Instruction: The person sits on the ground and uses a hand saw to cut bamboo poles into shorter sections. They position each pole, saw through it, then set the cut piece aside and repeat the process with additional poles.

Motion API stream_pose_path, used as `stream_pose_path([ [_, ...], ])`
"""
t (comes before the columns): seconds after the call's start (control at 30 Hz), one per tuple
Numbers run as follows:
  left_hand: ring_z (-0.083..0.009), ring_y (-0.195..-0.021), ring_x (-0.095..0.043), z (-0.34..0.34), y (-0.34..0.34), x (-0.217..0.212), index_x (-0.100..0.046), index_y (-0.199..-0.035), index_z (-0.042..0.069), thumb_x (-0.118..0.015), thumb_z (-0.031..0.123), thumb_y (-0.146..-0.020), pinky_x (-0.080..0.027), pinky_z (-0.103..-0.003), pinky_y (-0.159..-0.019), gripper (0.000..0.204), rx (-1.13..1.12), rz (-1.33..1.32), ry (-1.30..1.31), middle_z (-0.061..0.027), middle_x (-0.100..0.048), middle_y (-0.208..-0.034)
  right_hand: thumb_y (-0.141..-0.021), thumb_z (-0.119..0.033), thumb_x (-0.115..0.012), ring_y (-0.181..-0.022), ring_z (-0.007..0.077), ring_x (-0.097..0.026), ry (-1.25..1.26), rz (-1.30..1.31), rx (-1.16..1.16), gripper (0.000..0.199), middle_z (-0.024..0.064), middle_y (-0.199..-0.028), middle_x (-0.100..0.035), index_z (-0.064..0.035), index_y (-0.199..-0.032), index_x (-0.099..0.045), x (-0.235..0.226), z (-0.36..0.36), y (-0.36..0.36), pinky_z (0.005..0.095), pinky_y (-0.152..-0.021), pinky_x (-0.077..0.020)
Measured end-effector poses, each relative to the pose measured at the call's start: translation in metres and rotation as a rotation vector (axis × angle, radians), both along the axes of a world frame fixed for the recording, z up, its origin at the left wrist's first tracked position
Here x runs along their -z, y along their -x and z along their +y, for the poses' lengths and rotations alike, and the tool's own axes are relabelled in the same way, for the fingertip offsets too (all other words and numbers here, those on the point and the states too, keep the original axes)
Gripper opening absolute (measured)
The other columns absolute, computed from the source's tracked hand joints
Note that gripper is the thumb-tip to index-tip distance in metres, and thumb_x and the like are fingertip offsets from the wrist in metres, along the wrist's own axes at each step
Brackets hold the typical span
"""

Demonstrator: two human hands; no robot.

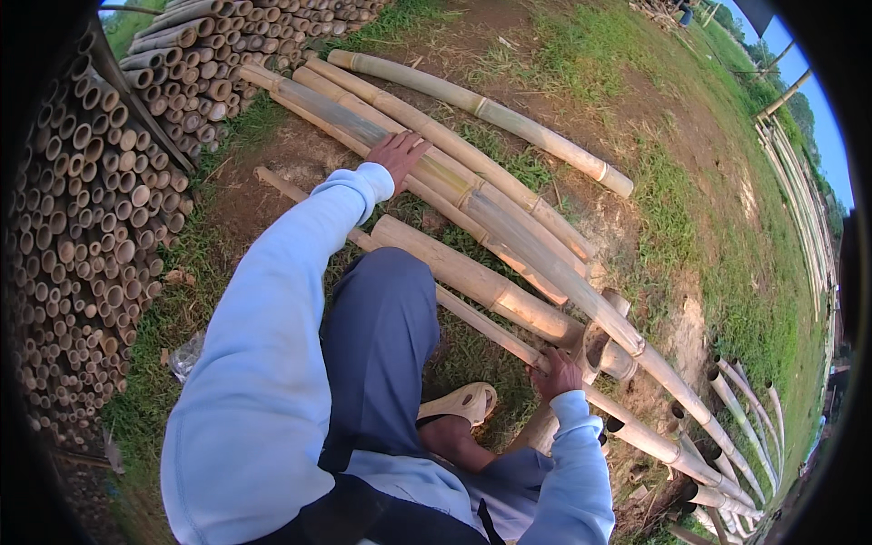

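My left hand (398, 158) grips a long bamboo pole (522, 236) from above, its fingers over the far side. This pole runs from the upper left down to the lower right, with grey-green patches along it. Lower down, my right hand (556, 374) is closed round a thinner bamboo pole (486, 329), which passes beneath my left forearm and beside my knee. Between the two lies a thick bamboo length (481, 282), its right end by short upright bamboo pieces (592, 350). The undersides of both hands are hidden.
Several more poles lie beyond my left hand, including a separate greenish bamboo pole (481, 107). A large stack of cut bamboo (100, 218) fills the left side. More bamboo poles (745, 400) fan out at lower right. Grass and bare soil surround my sandalled foot (461, 404).
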State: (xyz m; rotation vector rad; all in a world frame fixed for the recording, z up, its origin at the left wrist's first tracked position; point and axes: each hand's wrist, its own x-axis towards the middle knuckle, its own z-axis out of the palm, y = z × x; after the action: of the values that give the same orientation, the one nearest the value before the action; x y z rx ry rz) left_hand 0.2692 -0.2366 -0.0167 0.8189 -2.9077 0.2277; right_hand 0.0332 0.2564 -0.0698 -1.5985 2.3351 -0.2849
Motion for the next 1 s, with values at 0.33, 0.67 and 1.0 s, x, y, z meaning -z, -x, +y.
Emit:
stream_pose_path([
  [0.33,-0.0373,-0.111,-0.063,-0.051,0.025,0.033,-0.056,-0.129,0.006,-0.09,0.016,-0.064,-0.05,-0.047,-0.098,0.074,0.021,-0.238,-0.064,-0.0166,-0.067,-0.12,-0.079,-0.031,-0.082,-0.121,0.0314,-0.058,0.251,0.102,0.359,0.058,0.0098,-0.13,-0.062,-0.0176,-0.132,-0.064,-0.029,0.093,-0.045,0.0491,-0.107,-0.0401],
  [0.67,-0.0426,-0.104,-0.067,-0.017,0.073,0.005,-0.059,-0.127,0.0,-0.088,0.015,-0.061,-0.053,-0.049,-0.095,0.073,0.144,-0.3,-0.092,-0.0225,-0.07,-0.11,-0.094,-0.007,-0.063,-0.093,0.0195,-0.072,0.437,0.23,1.946,0.026,0.0134,-0.101,-0.075,-0.0044,-0.119,-0.07,0.008,0.45,-0.174,0.0325,-0.084,-0.057],
  [1.0,-0.0375,-0.098,-0.071,0.271,0.276,-0.064,-0.07,-0.108,0.001,-0.082,0.034,-0.072,-0.052,-0.047,-0.094,0.051,0.438,-0.364,-0.184,-0.0222,-0.074,-0.1,-0.087,-0.032,-0.073,-0.094,0.0388,-0.071,-0.12,-0.237,1.8,0.047,0.0158,-0.094,-0.073,-0.0138,-0.127,-0.055,0.105,0.403,-0.206,0.0493,-0.084,-0.0534],
])
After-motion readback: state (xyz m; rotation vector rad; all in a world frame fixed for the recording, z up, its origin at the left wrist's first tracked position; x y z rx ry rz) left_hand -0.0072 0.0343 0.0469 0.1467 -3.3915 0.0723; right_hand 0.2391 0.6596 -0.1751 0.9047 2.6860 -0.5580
